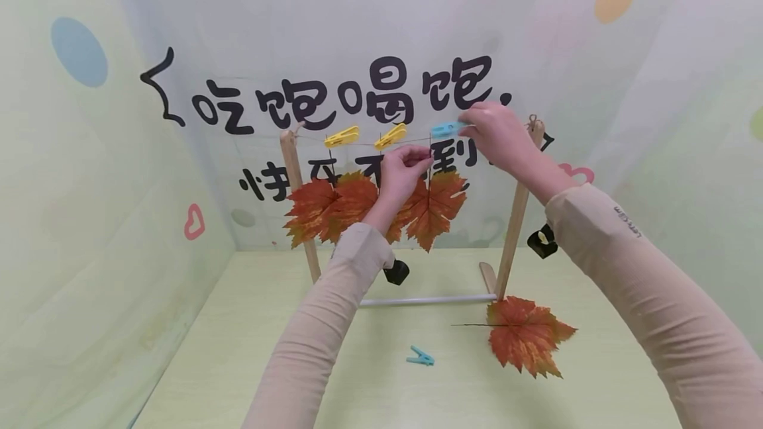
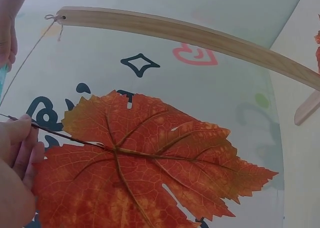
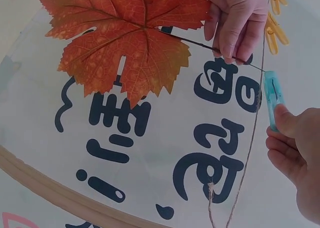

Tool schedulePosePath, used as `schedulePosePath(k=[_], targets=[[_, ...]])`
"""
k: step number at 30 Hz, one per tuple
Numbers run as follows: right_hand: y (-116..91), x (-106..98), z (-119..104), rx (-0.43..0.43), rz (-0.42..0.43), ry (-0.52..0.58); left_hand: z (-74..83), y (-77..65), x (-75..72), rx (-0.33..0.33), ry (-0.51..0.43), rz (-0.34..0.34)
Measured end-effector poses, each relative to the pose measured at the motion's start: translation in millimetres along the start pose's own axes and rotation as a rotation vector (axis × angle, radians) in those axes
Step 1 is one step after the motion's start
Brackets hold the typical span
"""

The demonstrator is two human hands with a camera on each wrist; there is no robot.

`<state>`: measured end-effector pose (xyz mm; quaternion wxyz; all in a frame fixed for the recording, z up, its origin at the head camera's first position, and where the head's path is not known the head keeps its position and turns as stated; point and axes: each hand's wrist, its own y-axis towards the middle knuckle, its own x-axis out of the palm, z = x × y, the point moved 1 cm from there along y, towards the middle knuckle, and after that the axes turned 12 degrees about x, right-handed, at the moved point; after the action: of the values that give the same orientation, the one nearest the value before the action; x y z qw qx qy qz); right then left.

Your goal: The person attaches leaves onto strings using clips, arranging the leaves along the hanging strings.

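Note:
My left hand point(image 1: 405, 169) pinches the dark stem of an orange-red artificial leaf point(image 1: 434, 207), just below the string. In the left wrist view that leaf point(image 2: 145, 158) fills the middle, its stem between thumb and fingers. With thumb and fingers my right hand point(image 1: 497, 134) grips a blue clothespin point(image 1: 446, 129) at the string. Seen from the right wrist, the tip of this clothespin point(image 3: 272, 96) meets the stem's end by the string point(image 3: 245, 170). To the left, two yellow clothespins point(image 1: 342, 137) sit on the string above other hanging leaves point(image 1: 312, 207), partly hidden by my left arm.
The string runs between two wooden posts point(image 1: 514, 237), joined low down by a white rod point(image 1: 429, 300). On the pale green table point(image 1: 238, 349) lie a second blue clothespin point(image 1: 420, 355) and a loose leaf point(image 1: 527, 336). A printed cloth backdrop point(image 1: 334, 18) stands behind.

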<state>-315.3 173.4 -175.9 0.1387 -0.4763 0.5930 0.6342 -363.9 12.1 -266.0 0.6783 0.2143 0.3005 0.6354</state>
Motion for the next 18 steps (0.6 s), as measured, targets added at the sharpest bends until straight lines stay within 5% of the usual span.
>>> schedulePosePath(k=[18], targets=[[6.6, 3.3, -3.2, -0.028, -0.1, -0.063, -1.0, 0.9, 1.2, -0.027, -0.005, -0.003]])
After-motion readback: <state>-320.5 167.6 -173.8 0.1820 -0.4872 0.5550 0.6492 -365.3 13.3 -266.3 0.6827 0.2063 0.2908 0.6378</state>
